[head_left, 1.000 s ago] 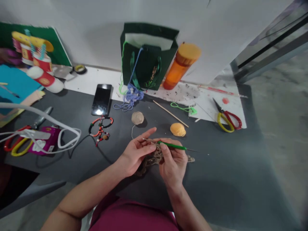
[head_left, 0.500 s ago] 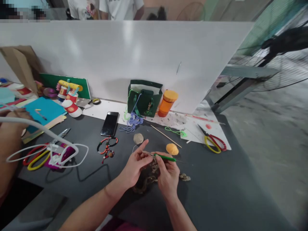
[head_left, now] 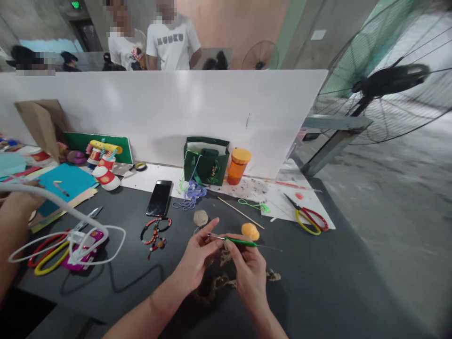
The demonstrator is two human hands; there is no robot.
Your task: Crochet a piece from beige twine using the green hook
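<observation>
Dark grey worktable [head_left: 318,282] carries brown crocheted work [head_left: 213,288] at six o'clock, pinched by the left hand [head_left: 196,263], while the right hand [head_left: 250,278] clenches a green crochet hook [head_left: 240,241]; slackened tension could slip the stitch.

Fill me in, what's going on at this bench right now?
A person's right hand grips a green-handled crochet hook above a dark tabletop. The left hand sits at the hook's tip, over a brown crocheted strip. A pale twine ball and an orange yarn ball lie just beyond the hands.
</observation>
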